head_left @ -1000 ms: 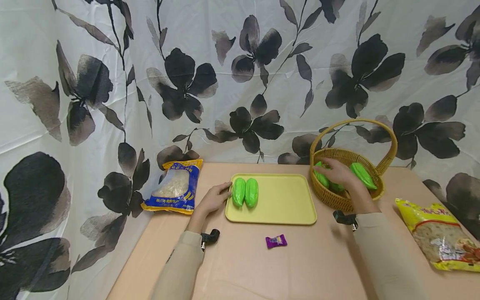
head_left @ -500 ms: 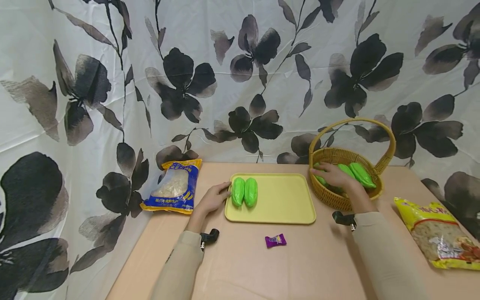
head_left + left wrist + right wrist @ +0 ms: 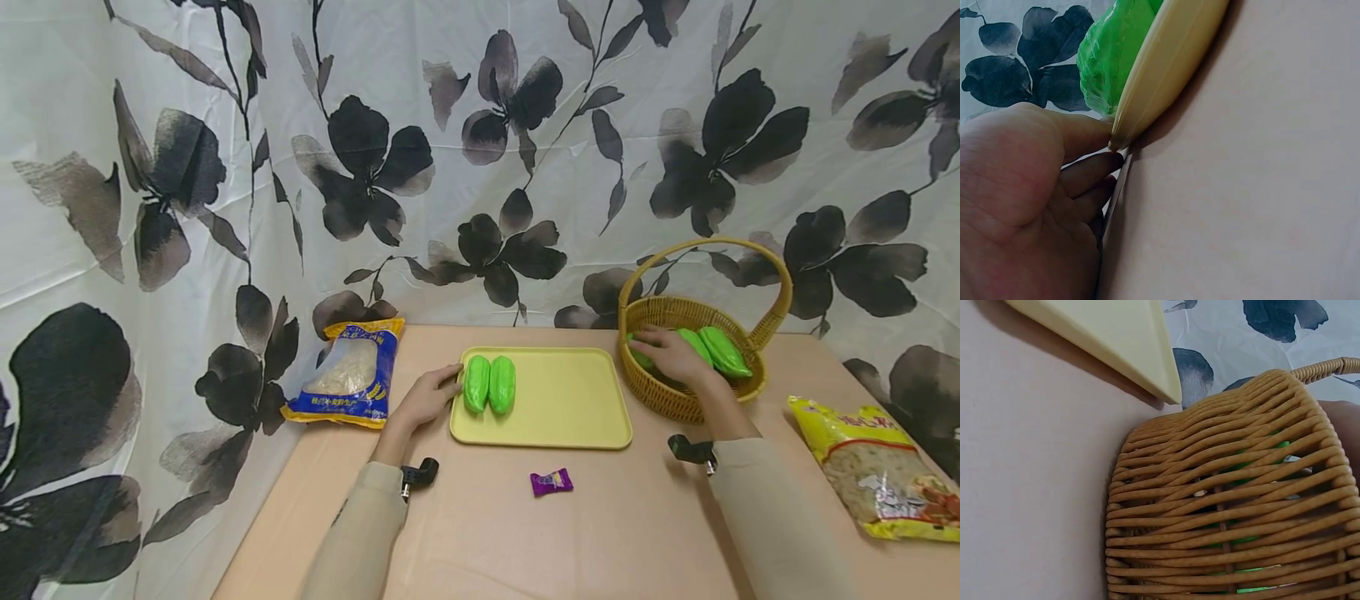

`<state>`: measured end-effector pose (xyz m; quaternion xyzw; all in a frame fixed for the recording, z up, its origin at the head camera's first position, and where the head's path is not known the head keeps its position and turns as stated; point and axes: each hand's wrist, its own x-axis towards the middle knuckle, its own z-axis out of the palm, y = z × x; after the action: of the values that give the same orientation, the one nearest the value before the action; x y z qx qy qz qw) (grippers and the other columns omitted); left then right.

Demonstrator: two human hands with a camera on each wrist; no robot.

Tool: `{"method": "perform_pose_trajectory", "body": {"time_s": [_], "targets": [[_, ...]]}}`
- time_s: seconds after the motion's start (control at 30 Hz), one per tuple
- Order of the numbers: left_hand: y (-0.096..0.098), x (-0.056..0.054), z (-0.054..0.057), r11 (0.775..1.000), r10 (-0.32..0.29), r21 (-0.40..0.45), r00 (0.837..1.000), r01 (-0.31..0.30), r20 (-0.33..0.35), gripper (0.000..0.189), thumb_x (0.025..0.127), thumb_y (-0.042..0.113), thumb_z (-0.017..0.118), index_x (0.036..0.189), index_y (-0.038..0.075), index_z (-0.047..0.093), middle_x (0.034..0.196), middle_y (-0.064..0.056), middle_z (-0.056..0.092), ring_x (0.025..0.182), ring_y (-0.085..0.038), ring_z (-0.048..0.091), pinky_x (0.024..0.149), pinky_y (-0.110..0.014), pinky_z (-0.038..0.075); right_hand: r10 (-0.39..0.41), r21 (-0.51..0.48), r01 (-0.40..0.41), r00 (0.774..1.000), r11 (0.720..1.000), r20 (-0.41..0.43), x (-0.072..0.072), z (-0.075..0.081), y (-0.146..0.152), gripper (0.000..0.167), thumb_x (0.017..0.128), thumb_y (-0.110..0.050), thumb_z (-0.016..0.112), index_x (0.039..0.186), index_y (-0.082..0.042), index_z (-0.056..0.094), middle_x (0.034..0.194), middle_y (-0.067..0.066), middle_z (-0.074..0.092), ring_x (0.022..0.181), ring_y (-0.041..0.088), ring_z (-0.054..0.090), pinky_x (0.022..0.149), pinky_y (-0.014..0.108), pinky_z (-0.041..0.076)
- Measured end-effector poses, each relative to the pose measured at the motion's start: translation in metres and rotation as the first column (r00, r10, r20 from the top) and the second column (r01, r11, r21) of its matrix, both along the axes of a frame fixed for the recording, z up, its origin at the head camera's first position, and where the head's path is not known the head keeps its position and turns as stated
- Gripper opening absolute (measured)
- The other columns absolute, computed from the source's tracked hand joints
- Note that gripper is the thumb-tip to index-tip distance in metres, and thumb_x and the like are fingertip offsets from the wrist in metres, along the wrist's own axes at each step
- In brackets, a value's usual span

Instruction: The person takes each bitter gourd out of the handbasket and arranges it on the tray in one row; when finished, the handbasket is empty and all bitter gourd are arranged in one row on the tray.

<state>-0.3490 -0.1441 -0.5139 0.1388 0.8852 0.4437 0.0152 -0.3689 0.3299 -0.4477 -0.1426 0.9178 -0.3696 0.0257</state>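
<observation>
Right hand (image 3: 667,350) is inside the wicker basket (image 3: 651,396), back of the hand uppermost, the fingers at the leftmost green piece (image 3: 639,357) there. Two more green pieces (image 3: 724,350) lie side by side in the basket, right of the hand. The right wrist view shows mainly woven wall, with bits of green through the gaps.

Left hand (image 3: 423,398) is at the left rim of the yellow tray (image 3: 573,396), thumb and fingertips touching it. Grip: cannot tell for either hand; the left may pinch the rim or merely rest against it, and the right's fingertips are hidden.

On the tray, two green gourds (image 3: 502,385) lie parallel near the left end, long axes pointing away from the person. The basket stands upright just beside the tray's right end, its handle (image 3: 780,296) arching above.

Remaining items on the surface (image 3: 480,542): a small purple packet (image 3: 551,482) in front of the tray; a blue-and-yellow bag (image 3: 345,375) left of it; a yellow bag (image 3: 885,471) at far right. A flower-printed cloth (image 3: 517,167) hangs behind. Both sleeves are beige.
</observation>
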Motion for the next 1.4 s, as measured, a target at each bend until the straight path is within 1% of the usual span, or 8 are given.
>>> {"method": "perform_pose_trajectory", "body": {"time_s": [0.07,0.13,0.4,0.77,0.87,1.07,1.27,1.4], "targets": [[0.0,0.001,0.001,1.0,-0.002,0.001,1.0,0.002,0.0,0.049,0.106,0.017,0.059,0.154,0.009,0.051,0.162,-0.018,0.044,0.154,-0.035,0.037,0.131,-0.048,0.027,-0.018,-0.007,0.017,1.0,1.0,-0.008,0.002,0.002,0.0,0.059,0.111,-0.031,0.051,0.152,0.011,0.043,0.166,0.037,0.02,0.153,0.059,0.013,0.122,0.073,0.022],[0.0,0.001,0.002,1.0,-0.005,-0.001,1.0,0.005,0.0,0.049,0.106,0.017,0.059,0.155,0.009,0.051,0.162,-0.018,0.044,0.154,-0.036,0.037,0.131,-0.049,0.027,-0.031,-0.02,0.031,0.999,0.999,-0.007,0.004,0.003,-0.001,0.06,0.111,-0.033,0.051,0.153,0.01,0.042,0.166,0.037,0.02,0.154,0.058,0.012,0.123,0.074,0.021],[-0.002,0.002,0.002,1.0,-0.009,0.004,1.0,0.009,0.003,0.049,0.107,0.017,0.059,0.155,0.009,0.05,0.162,-0.018,0.044,0.154,-0.035,0.036,0.131,-0.049,0.027,-0.056,-0.115,0.057,0.998,0.992,0.016,0.014,0.007,-0.003,0.065,0.11,-0.04,0.051,0.161,-0.003,0.036,0.166,0.031,0.03,0.152,0.054,0.024,0.119,0.071,0.034],[-0.002,0.0,-0.001,1.0,-0.013,0.019,1.0,0.013,0.007,0.049,0.107,0.017,0.058,0.155,0.009,0.05,0.163,-0.018,0.043,0.155,-0.035,0.035,0.131,-0.049,0.026,-0.077,-0.143,0.083,0.996,0.986,0.048,0.016,0.007,-0.004,0.063,0.109,-0.036,0.056,0.16,-0.004,0.038,0.165,0.03,0.032,0.147,0.052,0.037,0.115,0.067,0.042],[-0.002,-0.001,-0.001,1.0,-0.014,0.022,1.0,0.014,0.005,0.049,0.107,0.016,0.058,0.155,0.008,0.05,0.163,-0.019,0.043,0.155,-0.036,0.035,0.13,-0.05,0.027,-0.087,-0.143,0.093,0.995,0.985,0.047,0.015,0.006,-0.004,0.063,0.109,-0.037,0.055,0.16,-0.004,0.04,0.166,0.029,0.03,0.149,0.052,0.033,0.116,0.067,0.04],[-0.001,0.001,0.001,1.0,-0.018,0.024,1.0,0.017,0.007,0.05,0.107,0.016,0.058,0.155,0.008,0.049,0.163,-0.019,0.043,0.155,-0.036,0.034,0.131,-0.05,0.026,-0.1,-0.188,0.108,0.994,0.976,0.054,0.015,0.008,-0.005,0.065,0.11,-0.042,0.052,0.164,-0.009,0.034,0.171,0.023,0.023,0.154,0.054,0.021,0.121,0.071,0.03],[-0.001,0.002,0.001,1.0,-0.017,0.019,1.0,0.017,0.003,0.049,0.107,0.018,0.058,0.155,0.009,0.05,0.163,-0.019,0.043,0.155,-0.036,0.035,0.13,-0.051,0.027,-0.135,-0.262,0.126,0.991,0.957,-0.02,0.018,0.012,-0.009,0.065,0.11,-0.038,0.052,0.163,-0.007,0.033,0.17,0.026,0.023,0.155,0.053,0.018,0.121,0.073,0.028],[0.0,0.001,0.001,1.0,-0.013,0.018,1.0,0.013,0.002,0.049,0.107,0.018,0.058,0.155,0.009,0.05,0.162,-0.019,0.043,0.154,-0.037,0.036,0.13,-0.051,0.027,-0.185,-0.302,0.16,0.981,0.94,-0.054,0.024,0.018,-0.013,0.065,0.109,-0.041,0.054,0.163,-0.011,0.035,0.171,0.025,0.018,0.155,0.055,0.018,0.12,0.074,0.029]]}}
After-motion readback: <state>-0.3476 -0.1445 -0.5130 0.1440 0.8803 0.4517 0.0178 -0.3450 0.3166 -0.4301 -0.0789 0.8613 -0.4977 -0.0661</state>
